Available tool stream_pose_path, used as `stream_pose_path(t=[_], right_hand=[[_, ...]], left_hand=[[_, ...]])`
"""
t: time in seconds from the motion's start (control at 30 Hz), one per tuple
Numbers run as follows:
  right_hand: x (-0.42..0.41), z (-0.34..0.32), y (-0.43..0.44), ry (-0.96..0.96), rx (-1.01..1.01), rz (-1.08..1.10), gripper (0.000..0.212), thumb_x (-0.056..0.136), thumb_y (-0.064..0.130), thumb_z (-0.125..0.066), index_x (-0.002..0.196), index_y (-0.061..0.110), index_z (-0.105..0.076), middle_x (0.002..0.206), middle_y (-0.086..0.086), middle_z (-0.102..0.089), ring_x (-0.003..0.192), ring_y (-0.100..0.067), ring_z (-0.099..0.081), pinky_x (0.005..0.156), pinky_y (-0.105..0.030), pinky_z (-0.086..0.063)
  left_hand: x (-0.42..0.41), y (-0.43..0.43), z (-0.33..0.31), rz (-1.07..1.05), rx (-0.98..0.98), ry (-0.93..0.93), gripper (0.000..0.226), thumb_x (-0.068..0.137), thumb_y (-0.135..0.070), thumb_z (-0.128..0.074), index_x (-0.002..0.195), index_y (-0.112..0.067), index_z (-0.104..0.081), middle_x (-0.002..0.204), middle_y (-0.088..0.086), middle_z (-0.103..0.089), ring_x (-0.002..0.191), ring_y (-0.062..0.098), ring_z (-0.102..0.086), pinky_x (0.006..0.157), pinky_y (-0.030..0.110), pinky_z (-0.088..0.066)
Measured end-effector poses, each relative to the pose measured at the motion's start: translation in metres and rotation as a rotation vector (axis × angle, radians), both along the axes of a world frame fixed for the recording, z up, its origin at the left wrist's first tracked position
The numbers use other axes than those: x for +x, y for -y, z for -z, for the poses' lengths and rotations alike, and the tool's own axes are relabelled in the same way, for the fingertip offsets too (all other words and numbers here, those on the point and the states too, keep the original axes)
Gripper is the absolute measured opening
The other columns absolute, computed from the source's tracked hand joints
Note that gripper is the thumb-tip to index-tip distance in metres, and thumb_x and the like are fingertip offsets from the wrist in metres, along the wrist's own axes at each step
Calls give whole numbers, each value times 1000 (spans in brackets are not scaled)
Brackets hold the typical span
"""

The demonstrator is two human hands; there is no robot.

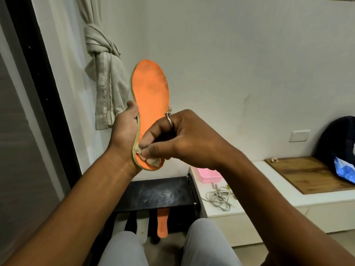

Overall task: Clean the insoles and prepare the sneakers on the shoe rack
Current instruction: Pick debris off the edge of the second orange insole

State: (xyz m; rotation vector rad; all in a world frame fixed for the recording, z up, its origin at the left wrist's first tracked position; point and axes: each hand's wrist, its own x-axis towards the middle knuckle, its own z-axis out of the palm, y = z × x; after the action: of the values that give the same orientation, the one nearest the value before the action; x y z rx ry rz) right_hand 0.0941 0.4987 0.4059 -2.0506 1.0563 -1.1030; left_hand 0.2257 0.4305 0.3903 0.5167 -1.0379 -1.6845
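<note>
Orange insole (151,87) in left hand (124,129), cloth (155,161) in right hand (184,139)

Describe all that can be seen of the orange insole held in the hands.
The insole is orange on top, with a pale foam-like edge and grey dirt marks near the toe. It stands almost upright, toe up. The left hand grips its side edge; the right hand presses a small pale cloth on its heel.

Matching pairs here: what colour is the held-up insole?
The insole is orange, clearest in the head view.
</note>
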Motion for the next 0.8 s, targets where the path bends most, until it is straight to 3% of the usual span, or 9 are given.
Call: stream_pose_path(t=[0.1,0.2,0.3,0.37,0.43,0.53,0.6,0.7,0.8], right_hand=[[3,6,8,20,-160,217,8,85,1,-76,88,9,-78,75,0,-76,68,-13,-74,72,-29,-62],[4,13,18,-52,-338,450,8,87,7,-73,88,13,-79,77,6,-74,68,-7,-70,71,-31,-62],[2,9,16,-173,-341,474,10,87,9,-74,88,17,-79,78,12,-72,72,-4,-69,73,-27,-59],[0,2,7,-223,-210,353,9,86,8,-76,87,16,-79,78,11,-74,73,-2,-70,75,-25,-60],[1,-4,-1,-226,-70,190,8,85,5,-77,88,12,-80,78,4,-77,72,-6,-73,76,-24,-61],[1,-2,0,-132,-78,196,9,84,3,-77,86,12,-79,75,3,-76,68,-8,-73,72,-22,-60],[1,4,10,-95,-205,338,8,85,6,-76,85,13,-79,76,4,-75,69,-8,-72,73,-28,-61],[-2,12,23,-137,-374,527,5,88,14,-76,91,15,-80,85,4,-75,75,-8,-69,74,-28,-59],[-7,13,28,-195,-478,645,6,91,15,-73,92,15,-79,88,2,-73,75,-11,-68,70,-29,-58]], left_hand=[[-1,-1,1,11,1,-10,63,109,-51,-20,115,-10,-67,97,10,-77,87,23,-76,71,30,-61],[-8,-4,4,36,-7,-27,60,110,-49,-19,114,-11,-65,95,9,-77,86,20,-76,69,30,-62],[-8,-4,6,14,-8,-5,62,109,-51,-18,117,-10,-64,100,11,-78,89,23,-77,69,32,-63],[-5,-1,4,11,15,-16,66,109,-52,-20,106,-9,-70,90,11,-77,81,23,-76,65,32,-62],[-1,1,2,30,17,-31,78,108,-53,-20,81,-10,-79,81,9,-75,72,21,-75,62,31,-61],[-1,-1,-2,51,-17,-48,86,109,-53,-17,65,-13,-79,74,8,-73,66,20,-73,59,28,-60],[-1,-2,-1,27,-28,-40,78,109,-51,-19,78,-12,-79,77,8,-75,68,19,-74,58,28,-59],[-3,-6,0,17,-15,13,61,107,-54,-27,117,-10,-68,106,11,-77,95,23,-75,80,36,-60],[-7,-12,0,79,-13,39,58,106,-52,-30,128,-10,-64,114,11,-75,102,24,-74,82,37,-61]])
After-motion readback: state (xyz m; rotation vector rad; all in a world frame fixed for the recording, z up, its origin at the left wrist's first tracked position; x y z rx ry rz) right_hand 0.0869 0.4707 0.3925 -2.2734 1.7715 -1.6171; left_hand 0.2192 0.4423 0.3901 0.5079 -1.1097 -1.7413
